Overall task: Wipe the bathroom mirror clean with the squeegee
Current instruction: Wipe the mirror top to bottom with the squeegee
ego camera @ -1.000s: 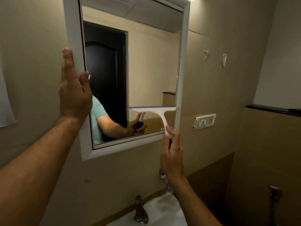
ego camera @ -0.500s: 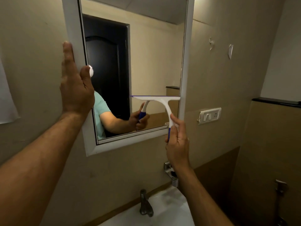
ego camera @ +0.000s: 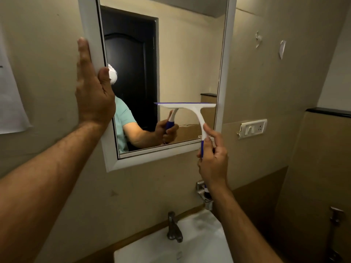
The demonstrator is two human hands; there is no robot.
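Note:
A white-framed mirror (ego camera: 190, 54) hangs on the beige wall in front of me. My left hand (ego camera: 93, 92) lies flat against the mirror's left frame, thumb on the frame's inner edge. My right hand (ego camera: 212, 160) grips the blue handle of a white squeegee (ego camera: 191, 108). Its blue-edged blade lies level against the lower right part of the glass, its right end close to the right frame. The mirror reflects a dark door, an arm in a teal sleeve and the squeegee.
A white sink (ego camera: 190, 243) with a metal tap (ego camera: 173, 228) sits below the mirror. A second metal fitting (ego camera: 204, 194) sticks out of the wall under my right wrist. A switch plate (ego camera: 252, 128) is mounted right of the mirror. White paper (ego camera: 9, 95) hangs at far left.
My right hand has slid the squeegee blade upward along the lower right of the glass. My left hand has stayed on the left frame.

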